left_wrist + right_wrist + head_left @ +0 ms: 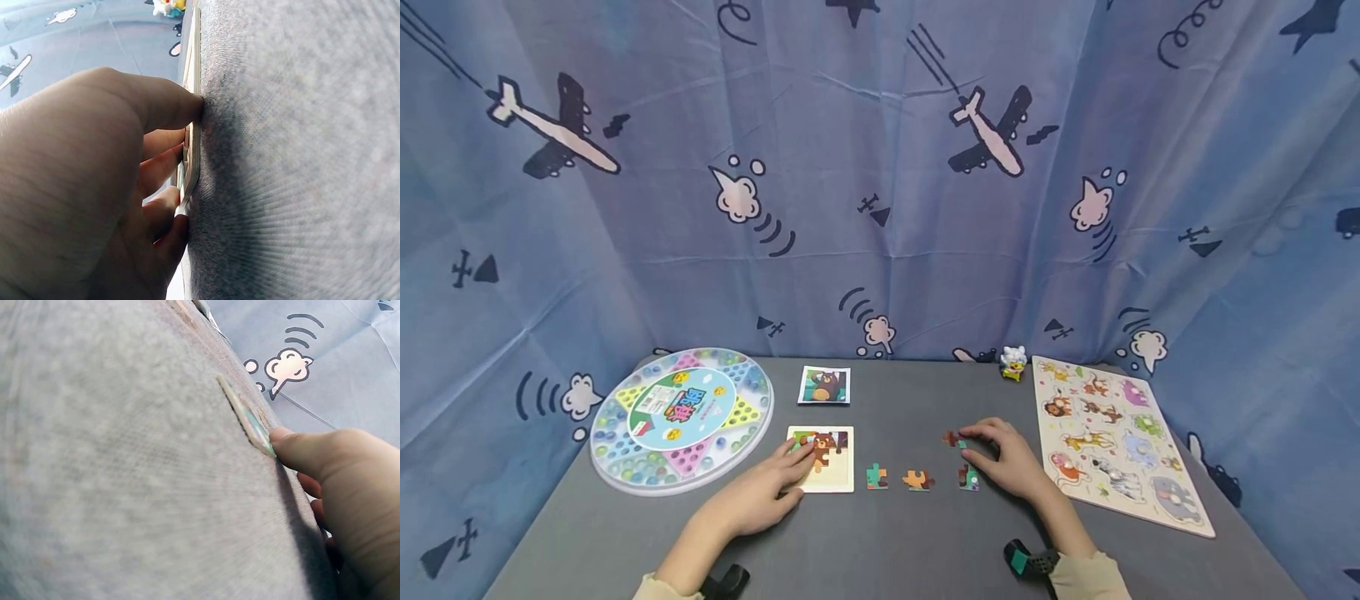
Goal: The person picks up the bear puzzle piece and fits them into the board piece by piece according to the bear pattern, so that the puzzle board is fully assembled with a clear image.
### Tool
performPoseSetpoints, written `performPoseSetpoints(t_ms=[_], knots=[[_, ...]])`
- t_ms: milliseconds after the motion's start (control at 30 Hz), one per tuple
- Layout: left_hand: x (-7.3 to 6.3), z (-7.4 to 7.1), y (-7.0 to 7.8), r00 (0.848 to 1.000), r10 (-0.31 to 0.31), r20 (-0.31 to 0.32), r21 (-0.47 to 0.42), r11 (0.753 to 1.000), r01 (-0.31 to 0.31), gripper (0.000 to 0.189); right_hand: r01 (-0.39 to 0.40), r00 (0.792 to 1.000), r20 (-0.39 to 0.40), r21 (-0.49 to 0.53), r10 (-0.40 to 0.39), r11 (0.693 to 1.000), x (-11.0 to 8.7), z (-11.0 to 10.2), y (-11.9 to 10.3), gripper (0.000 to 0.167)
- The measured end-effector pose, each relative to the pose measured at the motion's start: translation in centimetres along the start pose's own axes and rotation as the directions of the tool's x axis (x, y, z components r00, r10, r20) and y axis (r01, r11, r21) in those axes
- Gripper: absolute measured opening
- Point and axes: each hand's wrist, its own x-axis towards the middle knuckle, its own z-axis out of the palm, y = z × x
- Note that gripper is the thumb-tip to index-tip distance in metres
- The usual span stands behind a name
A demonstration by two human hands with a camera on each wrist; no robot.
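Note:
My left hand (767, 487) rests on the left side of a small wooden puzzle tray (843, 477), thumb at its near edge (195, 147) and other fingers reaching over the top. Partly covered by those fingers, a bear picture (823, 446) fills the tray's upper part. My right hand (1009, 462) lies low over the table, index fingertip at a brown jigsaw piece (951, 437). Its thumb tip is close by a teal and dark piece (967, 477), seen edge-on (250, 428) in the right wrist view. Between the hands lie a teal piece (876, 477) and an orange-brown piece (917, 480).
Behind the tray is a bear picture card (826, 386). A round Chinese checkers board (681, 421) occupies the left, and an animal peg board (1123, 442) the right. One small white and yellow figurine (1012, 363) stands at the back, before a blue curtain (880, 167).

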Motion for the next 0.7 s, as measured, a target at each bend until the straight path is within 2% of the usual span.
performPoseSetpoints(t_ms=[433,567,700], knots=[[0.19,-0.13,0.07,1.0,-0.024,0.016,-0.015,1.0,0.024,0.054,-0.044,0.999,-0.003,-0.033,0.043,0.999,0.26,-0.15,-0.16,0.03],[0.07,-0.14,0.09,0.999,-0.025,0.02,-0.019,1.0,0.025,0.054,-0.081,0.997,0.012,-0.047,0.082,0.996,0.3,-0.03,-0.34,0.03],[-0.16,-0.1,0.15,0.999,-0.035,0.021,-0.03,0.999,0.035,0.055,-0.085,0.996,0.013,-0.043,0.086,0.995,0.26,0.23,-0.36,0.026]])
